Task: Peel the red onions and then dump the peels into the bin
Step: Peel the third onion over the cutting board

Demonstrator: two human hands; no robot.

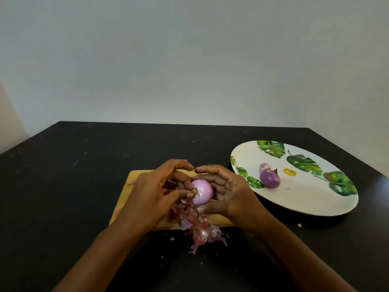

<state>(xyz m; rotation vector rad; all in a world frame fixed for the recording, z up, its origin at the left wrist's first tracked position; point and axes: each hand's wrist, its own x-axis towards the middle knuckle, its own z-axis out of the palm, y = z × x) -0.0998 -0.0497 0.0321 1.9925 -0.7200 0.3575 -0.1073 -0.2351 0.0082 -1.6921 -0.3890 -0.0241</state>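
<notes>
A black table (63,186) is covered at its middle by a wooden board (134,178). A leaf-printed plate (305,199) is set to the right, just beside the board. Peels (202,232) are heaped over the board's near edge onto the table, with a pale scrap (299,225) left near the plate.

Two bare arms of one person, seen from above. The left forearm (109,245) is slim and uncovered along all of its visible length. It ends in the left grip (155,192), a bare hand with long, slender fingers (179,165); its forefinger nail (185,160) is short and looks pale pink. The right forearm (294,249) is likewise uncovered. It ends in the right grip (229,192), also a bare hand, whose thumbnail (201,209) is short, rounded and pale.
</notes>
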